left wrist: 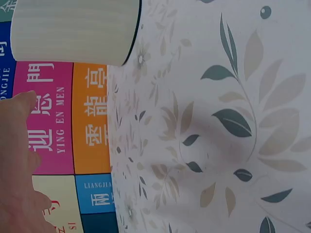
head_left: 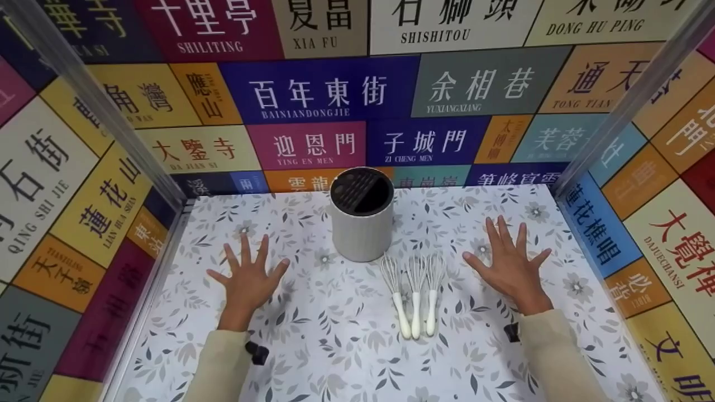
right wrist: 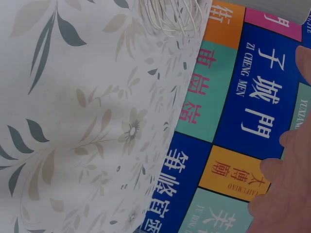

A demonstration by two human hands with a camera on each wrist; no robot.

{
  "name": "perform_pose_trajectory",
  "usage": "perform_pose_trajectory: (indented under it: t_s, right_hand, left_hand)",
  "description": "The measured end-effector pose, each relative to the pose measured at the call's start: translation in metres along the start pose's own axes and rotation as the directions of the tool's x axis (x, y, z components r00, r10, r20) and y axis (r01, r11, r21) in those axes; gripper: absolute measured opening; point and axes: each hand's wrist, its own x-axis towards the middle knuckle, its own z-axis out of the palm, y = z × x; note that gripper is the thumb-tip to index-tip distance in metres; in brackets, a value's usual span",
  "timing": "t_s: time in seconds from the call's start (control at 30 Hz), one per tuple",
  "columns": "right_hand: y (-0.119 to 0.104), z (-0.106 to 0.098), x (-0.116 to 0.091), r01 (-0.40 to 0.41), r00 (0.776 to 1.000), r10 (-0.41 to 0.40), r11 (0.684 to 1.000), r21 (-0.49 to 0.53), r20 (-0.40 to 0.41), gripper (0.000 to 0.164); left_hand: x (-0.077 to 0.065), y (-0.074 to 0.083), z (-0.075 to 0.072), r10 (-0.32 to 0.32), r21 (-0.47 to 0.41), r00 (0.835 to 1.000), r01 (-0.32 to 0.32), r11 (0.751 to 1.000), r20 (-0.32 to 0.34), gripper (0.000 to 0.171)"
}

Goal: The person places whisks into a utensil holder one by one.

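While three whisks (head_left: 415, 304) lie between them, both hands (head_left: 246, 282) (head_left: 511, 273) are splayed wide.

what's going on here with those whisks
A person's left hand and right hand are spread open over the floral tabletop, neither holding anything. Between them, toward the back, stands a pale, dark-topped cylindrical container. Three whisks lie side by side nearer the person.
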Motion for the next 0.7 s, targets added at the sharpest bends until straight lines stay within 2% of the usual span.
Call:
perform_pose_trajectory:
  t_s: [0.1,0.23,0.33,0.43,0.53,0.6,0.7]
  right_hand:
    - [0.001,0.002,-0.004,0.001,1.000,-0.001,1.000,0.021,0.009,0.102]
    - [0.001,0.007,-0.010,-0.015,0.998,0.011,0.998,0.058,0.059,0.101]
    - [0.001,0.011,-0.015,-0.046,0.993,0.033,0.993,0.105,0.115,0.102]
    - [-0.001,0.016,-0.020,-0.078,0.984,0.051,0.985,0.154,0.170,0.102]
    - [-0.005,0.023,-0.025,-0.089,0.980,0.048,0.975,0.206,0.195,0.099]
    - [-0.008,0.028,-0.027,-0.084,0.980,0.034,0.965,0.248,0.197,0.096]
    - [-0.014,0.034,-0.029,-0.089,0.982,0.030,0.945,0.314,0.188,0.093]
  left_hand:
    - [0.000,0.004,0.003,0.011,-0.043,1.000,-0.011,0.999,-0.004,0.091]
    - [0.000,0.015,0.005,0.023,-0.120,1.000,-0.022,0.993,0.001,0.087]
    - [0.003,0.028,0.007,0.042,-0.222,0.999,-0.039,0.974,0.006,0.085]
    - [0.008,0.046,0.009,0.075,-0.371,0.997,-0.073,0.926,-0.009,0.079]
    - [0.016,0.066,0.010,0.103,-0.507,0.993,-0.120,0.853,-0.062,0.068]
    - [0.022,0.080,0.009,0.102,-0.564,0.989,-0.143,0.813,-0.104,0.062]
    - [0.031,0.101,0.006,0.094,-0.616,0.986,-0.158,0.772,-0.135,0.057]
